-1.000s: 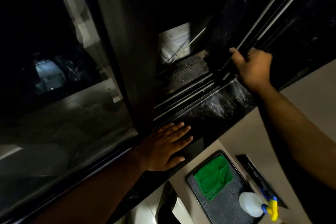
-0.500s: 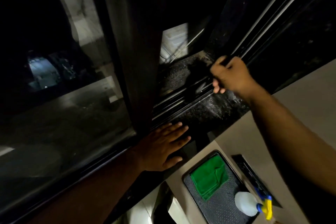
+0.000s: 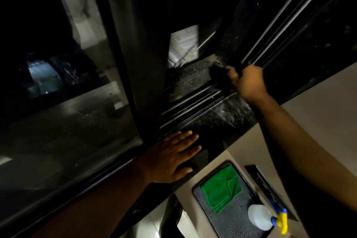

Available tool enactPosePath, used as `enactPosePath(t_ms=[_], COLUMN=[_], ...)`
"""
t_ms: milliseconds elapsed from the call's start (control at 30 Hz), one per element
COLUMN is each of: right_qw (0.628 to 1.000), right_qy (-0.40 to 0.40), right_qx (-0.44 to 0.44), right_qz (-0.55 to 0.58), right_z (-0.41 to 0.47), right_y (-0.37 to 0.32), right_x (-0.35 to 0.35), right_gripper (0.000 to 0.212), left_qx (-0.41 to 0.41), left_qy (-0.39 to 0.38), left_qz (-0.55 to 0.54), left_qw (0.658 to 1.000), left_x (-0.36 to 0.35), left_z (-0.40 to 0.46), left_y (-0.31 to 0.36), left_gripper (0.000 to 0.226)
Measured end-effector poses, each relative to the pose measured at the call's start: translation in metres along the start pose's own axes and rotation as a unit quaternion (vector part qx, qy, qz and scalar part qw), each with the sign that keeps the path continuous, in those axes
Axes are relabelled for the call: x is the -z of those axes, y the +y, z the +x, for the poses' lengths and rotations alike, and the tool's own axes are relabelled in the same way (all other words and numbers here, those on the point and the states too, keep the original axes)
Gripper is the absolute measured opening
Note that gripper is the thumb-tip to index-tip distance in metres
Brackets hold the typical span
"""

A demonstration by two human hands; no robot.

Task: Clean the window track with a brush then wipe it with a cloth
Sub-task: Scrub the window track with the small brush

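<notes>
The window track (image 3: 193, 105) runs diagonally across the dark speckled sill, its metal rails catching light. My right hand (image 3: 248, 82) is closed around a dark brush (image 3: 220, 75), whose blurred bristles sit on the track's upper part. My left hand (image 3: 172, 158) lies flat, fingers spread, on the sill beside the sliding window frame (image 3: 143, 83). A folded green cloth (image 3: 222, 189) lies in a dark tray (image 3: 231, 222) below the sill.
A white spray bottle with a blue and yellow trigger (image 3: 260, 217) stands in the tray near the cloth. A dark flat strip (image 3: 258, 177) lies on the beige counter right of the tray. The glass pane (image 3: 58, 121) fills the left side.
My right hand has swept down-left along the track and back up-right again with the brush. The left hand stays planted on the sill.
</notes>
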State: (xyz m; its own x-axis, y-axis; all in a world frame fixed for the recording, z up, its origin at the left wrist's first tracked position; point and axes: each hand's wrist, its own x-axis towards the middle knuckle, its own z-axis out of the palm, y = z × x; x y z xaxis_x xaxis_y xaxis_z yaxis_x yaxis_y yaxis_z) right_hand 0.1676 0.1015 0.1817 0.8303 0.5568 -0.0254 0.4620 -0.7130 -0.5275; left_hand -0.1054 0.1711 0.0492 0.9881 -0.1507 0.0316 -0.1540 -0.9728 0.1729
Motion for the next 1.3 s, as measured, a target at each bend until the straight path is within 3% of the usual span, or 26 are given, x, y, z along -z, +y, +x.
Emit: enactPosePath(t_ms=[67, 133, 200, 267, 333, 367, 433, 500, 533, 600, 633, 667, 700, 733, 767, 833, 867, 900, 933, 1000, 1067, 1133, 1167, 1233, 1267, 1300], right_qw=[0.983, 0.979, 0.990, 0.945, 0.930, 0.956, 0.995, 0.961, 0.955, 0.977, 0.967, 0.928, 0.898, 0.898, 0.926, 0.975, 0.961, 0.950, 0.957, 0.974, 0.949, 0.969, 0.979, 0.953, 0.943, 0.949], right_qy=[0.040, -0.003, -0.126, -0.252, -0.248, -0.201, -0.079, -0.020, -0.030, -0.156, -0.250, -0.337, -0.383, -0.386, -0.345, -0.192, -0.114, -0.074, -0.081, -0.185, -0.283, -0.231, -0.186, -0.112, -0.101, -0.119], right_qx=[-0.018, 0.022, 0.055, -0.015, -0.051, -0.046, 0.000, 0.020, 0.035, 0.070, 0.045, 0.011, -0.015, -0.025, -0.027, 0.030, 0.064, 0.095, 0.121, 0.124, 0.063, 0.059, 0.074, 0.097, 0.103, 0.121], right_qz=[-0.179, -0.201, -0.032, 0.209, 0.268, 0.210, -0.061, -0.276, -0.293, -0.130, 0.029, 0.157, 0.215, 0.211, 0.152, -0.111, -0.244, -0.287, -0.249, -0.040, 0.125, 0.066, -0.034, -0.263, -0.299, -0.265], right_z=[0.015, 0.013, 0.002, -0.009, -0.007, -0.004, 0.009, 0.017, 0.014, 0.001, -0.009, -0.018, -0.024, -0.023, -0.017, 0.006, 0.016, 0.019, 0.016, -0.006, -0.029, -0.025, -0.014, -0.001, -0.002, -0.009], right_y=[0.005, -0.014, -0.034, -0.041, -0.027, -0.020, 0.000, 0.000, -0.012, -0.036, -0.046, -0.051, -0.052, -0.049, -0.044, -0.030, -0.028, -0.030, -0.033, -0.041, -0.041, -0.031, -0.027, -0.024, -0.029, -0.038], right_x=[0.010, 0.005, -0.009, -0.016, -0.010, -0.003, 0.010, 0.015, 0.011, -0.002, -0.009, -0.016, -0.019, -0.017, -0.013, 0.003, 0.011, 0.016, 0.017, 0.003, -0.014, -0.016, -0.008, 0.010, 0.012, 0.008], right_gripper=[0.024, 0.021, 0.018, 0.018, 0.021, 0.023, 0.021, 0.017, 0.016, 0.017, 0.019, 0.018, 0.018, 0.020, 0.020, 0.014, 0.015, 0.016, 0.014, 0.008, 0.008, 0.010, 0.012, 0.010, 0.012, 0.015], left_qx=[0.002, 0.001, 0.002, 0.003, 0.005, 0.006, 0.004, 0.007, 0.006, 0.005, 0.005, 0.004, 0.004, 0.005, 0.007, 0.005, 0.005, 0.004, 0.003, 0.004, 0.007, 0.007, 0.007, 0.003, 0.003, 0.003], left_qy=[-0.002, -0.004, -0.005, -0.007, -0.002, 0.000, -0.006, -0.004, -0.004, -0.002, 0.000, 0.001, 0.001, 0.001, -0.002, -0.005, -0.004, -0.006, -0.009, -0.003, -0.003, -0.007, -0.007, -0.008, -0.007, -0.006], left_qz=[0.000, -0.002, 0.002, 0.000, 0.001, 0.003, -0.001, -0.002, -0.002, -0.002, -0.002, -0.001, 0.000, 0.000, -0.001, -0.001, 0.000, -0.003, -0.007, -0.005, -0.001, -0.003, -0.001, -0.001, -0.004, -0.007], left_qw=[1.000, 1.000, 1.000, 1.000, 1.000, 1.000, 1.000, 1.000, 1.000, 1.000, 1.000, 1.000, 1.000, 1.000, 1.000, 1.000, 1.000, 1.000, 1.000, 1.000, 1.000, 1.000, 1.000, 1.000, 1.000, 1.000], left_x=[0.000, 0.001, 0.000, 0.000, 0.000, 0.000, -0.001, -0.002, -0.001, -0.001, -0.001, -0.001, -0.001, -0.002, -0.002, -0.003, -0.003, -0.004, -0.004, -0.005, -0.005, -0.005, -0.005, -0.004, -0.004, -0.004], left_z=[0.000, 0.000, 0.000, 0.000, 0.000, 0.000, 0.000, 0.000, 0.000, 0.000, 0.000, 0.000, 0.000, 0.000, 0.000, 0.001, 0.001, 0.001, 0.000, 0.000, 0.000, -0.001, -0.001, -0.001, -0.001, -0.001], left_y=[-0.001, -0.001, 0.000, 0.000, 0.000, 0.000, 0.000, -0.001, -0.001, -0.001, -0.001, 0.000, 0.000, -0.001, -0.001, -0.001, -0.002, -0.002, -0.001, -0.002, -0.001, -0.001, -0.002, -0.001, -0.001, -0.001], left_gripper=[0.064, 0.064, 0.063, 0.063, 0.063, 0.063, 0.064, 0.064, 0.064, 0.064, 0.064, 0.064, 0.063, 0.064, 0.064, 0.064, 0.064, 0.064, 0.064, 0.064, 0.064, 0.064, 0.064, 0.064, 0.064, 0.064])
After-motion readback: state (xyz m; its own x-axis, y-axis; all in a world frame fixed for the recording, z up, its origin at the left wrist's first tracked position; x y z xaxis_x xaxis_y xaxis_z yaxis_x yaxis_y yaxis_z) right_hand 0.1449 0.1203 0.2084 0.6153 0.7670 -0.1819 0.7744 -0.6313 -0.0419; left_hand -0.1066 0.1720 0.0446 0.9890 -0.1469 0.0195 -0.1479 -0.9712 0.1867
